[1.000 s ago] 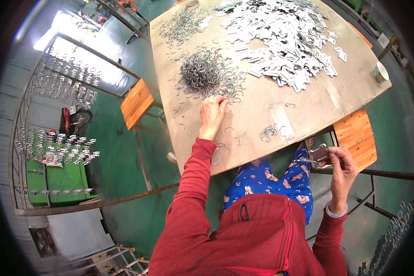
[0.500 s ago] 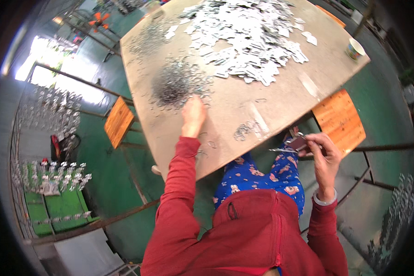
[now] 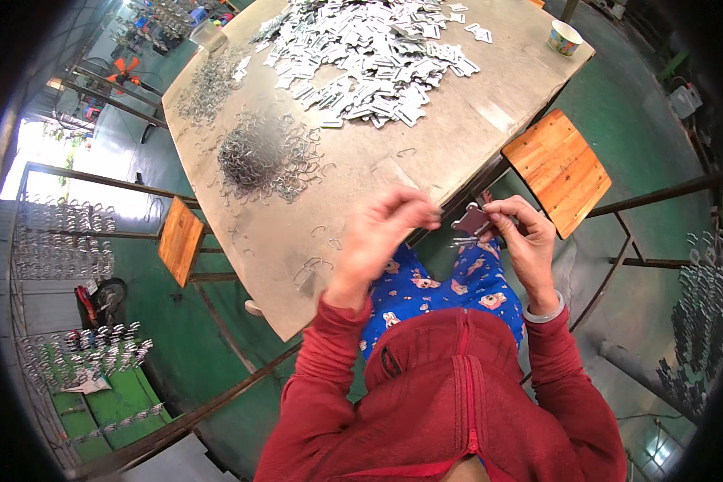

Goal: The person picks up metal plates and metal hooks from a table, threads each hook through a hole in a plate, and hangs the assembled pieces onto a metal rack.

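My right hand [image 3: 528,234] pinches a flat metal plate [image 3: 470,218] with a notched outline, held off the table's front edge above my lap. Thin metal pieces show just below the plate; how they join it I cannot make out. My left hand [image 3: 381,237] is raised beside the plate, fingers drawn together and a little blurred. Whatever its fingertips hold is too small to name. Beyond it on the table lies a dense heap of small bent wire hooks [image 3: 253,157]. Farther back spreads a big pile of flat silvery plates [image 3: 369,56].
The brown tabletop [image 3: 450,149] carries a paper cup [image 3: 564,38] at its far right corner and a clear plastic container [image 3: 208,35] at far left. Wooden stools [image 3: 560,173] stand by its sides. Racks hung with metal parts [image 3: 64,241] are on the left.
My left hand has left the hook heap and come right, close to the plate. My right hand still holds the plate, now turned more face-on. The whole view has shifted.
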Demonstrator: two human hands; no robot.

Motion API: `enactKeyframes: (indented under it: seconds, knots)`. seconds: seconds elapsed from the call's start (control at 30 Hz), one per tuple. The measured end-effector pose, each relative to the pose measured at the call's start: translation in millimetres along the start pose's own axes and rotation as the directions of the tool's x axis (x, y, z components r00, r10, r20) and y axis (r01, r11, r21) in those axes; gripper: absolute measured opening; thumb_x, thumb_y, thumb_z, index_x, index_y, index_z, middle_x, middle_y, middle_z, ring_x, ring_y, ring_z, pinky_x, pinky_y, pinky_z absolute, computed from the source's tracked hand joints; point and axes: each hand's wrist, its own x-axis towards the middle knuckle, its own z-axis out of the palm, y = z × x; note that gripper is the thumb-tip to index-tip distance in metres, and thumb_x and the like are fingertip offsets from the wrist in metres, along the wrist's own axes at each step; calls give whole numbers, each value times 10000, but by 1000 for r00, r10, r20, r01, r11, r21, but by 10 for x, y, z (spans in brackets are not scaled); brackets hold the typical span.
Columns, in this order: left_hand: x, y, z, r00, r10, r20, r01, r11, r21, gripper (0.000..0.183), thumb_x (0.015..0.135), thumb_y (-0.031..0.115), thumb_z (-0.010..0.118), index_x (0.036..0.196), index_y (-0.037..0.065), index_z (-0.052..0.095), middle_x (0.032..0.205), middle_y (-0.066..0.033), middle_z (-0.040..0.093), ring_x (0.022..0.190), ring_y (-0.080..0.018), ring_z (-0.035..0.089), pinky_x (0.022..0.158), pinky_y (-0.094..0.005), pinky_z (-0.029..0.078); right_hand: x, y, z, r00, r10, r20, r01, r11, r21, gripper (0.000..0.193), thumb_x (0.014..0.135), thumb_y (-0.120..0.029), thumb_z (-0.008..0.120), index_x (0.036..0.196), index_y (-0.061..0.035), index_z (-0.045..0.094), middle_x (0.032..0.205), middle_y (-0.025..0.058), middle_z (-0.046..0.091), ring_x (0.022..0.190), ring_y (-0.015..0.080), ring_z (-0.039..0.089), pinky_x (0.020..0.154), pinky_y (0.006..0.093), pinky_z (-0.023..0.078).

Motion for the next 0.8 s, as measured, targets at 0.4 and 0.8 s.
enactKeyframes:
  seconds: [0.4, 0.8]
  knots:
    - [48, -279, 309, 997, -73, -5, 73, 997, -35, 161, 876, 177, 614, 932, 27, 619, 927, -15, 612, 844, -77, 546, 787, -232, 428, -129, 76, 109, 998, -16, -64, 14, 1000, -24, 110, 853, 58, 538, 905, 40, 634, 805, 64, 577, 643, 120, 603, 563, 213, 485]
    - [-101, -408, 466, 963, 261, -71, -246, 954, 173, 105, 882, 37, 560, 976, -7, 581, 971, -81, 632, 910, -121, 573, 832, -258, 457, 30, 112, 42, 996, 59, -70, -56, 997, 53, 214, 851, 14, 555, 1060, 12, 601, 802, 91, 634, 691, 119, 595, 601, 235, 493]
